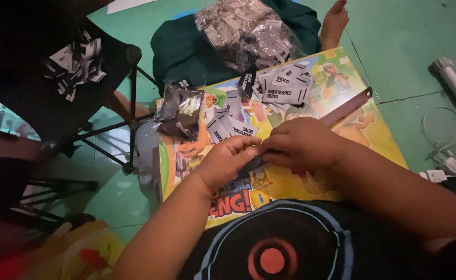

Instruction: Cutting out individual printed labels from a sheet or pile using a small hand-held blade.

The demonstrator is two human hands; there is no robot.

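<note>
Grey woven labels [285, 94] are lying in loose heaps on a colourful cartoon board [342, 111] resting across the lap, which is serving as a flat work surface close to both hands. The left hand [227, 162] and the right hand [303, 145] are meeting at the board's centre, fingers curled and pressed together, pinching a small dark strip [256, 162] between thumb and fingertips so it is staying taut. A long ruler [348, 106] is lying diagonally just beyond the right hand, and clear bags of labels [249, 31] are sitting at the board's far edge, near a dark fabric stool [72, 62] holding more labels.
</note>
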